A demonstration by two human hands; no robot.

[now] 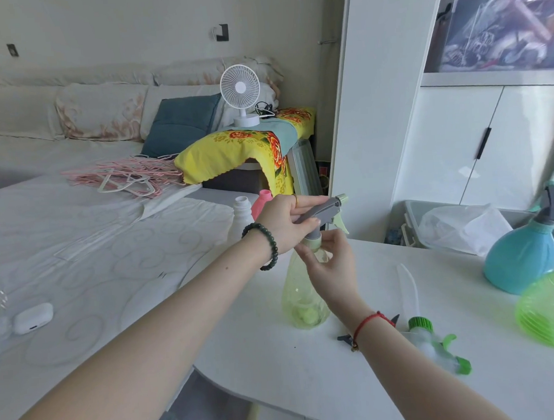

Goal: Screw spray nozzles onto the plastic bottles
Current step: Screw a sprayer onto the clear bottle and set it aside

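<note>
Two hands are mid-screw: the left hand (286, 220) closed on the grey spray nozzle (322, 210), the right hand (328, 265) pinching its collar atop the pale yellow bottle (301, 300) standing near the surface's (309, 368) left edge; next, likely more collar turns.

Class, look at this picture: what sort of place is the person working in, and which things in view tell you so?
Most likely a bedroom at home. A bed with pillows fills the left side, a pile of clothes hangers lies on it, and a white wardrobe stands at the right behind the white table.
</note>
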